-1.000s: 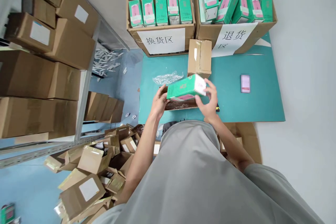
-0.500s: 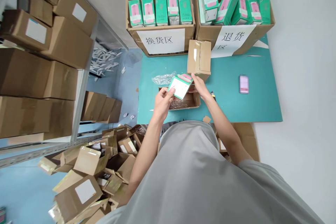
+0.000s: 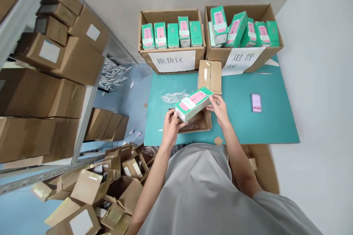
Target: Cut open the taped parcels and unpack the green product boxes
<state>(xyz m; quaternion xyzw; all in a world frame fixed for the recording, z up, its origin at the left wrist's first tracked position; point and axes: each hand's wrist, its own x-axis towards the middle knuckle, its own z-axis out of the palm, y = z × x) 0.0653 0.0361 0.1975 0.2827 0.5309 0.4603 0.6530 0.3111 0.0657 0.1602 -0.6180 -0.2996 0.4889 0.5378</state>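
A green and white product box with a pink picture and a pale label lies tilted between my hands. My left hand grips its lower left end, while my right hand holds the upper right end. Directly beneath is an open cardboard box with clear plastic wrap inside, partly hidden by the product box and my left hand. Crumpled bubble wrap rests on the green table to the left. Behind my right hand stands a small brown carton.
Two large cartons with paper signs, the left carton and right carton, hold several green boxes at the back. A phone lies at right. Shelves of cartons stand left, above a heap of opened boxes on the floor.
The product box has turned in my hands from its white end towards me to its pink-pictured long face showing. The view has also tilted up, so the scene sits lower.
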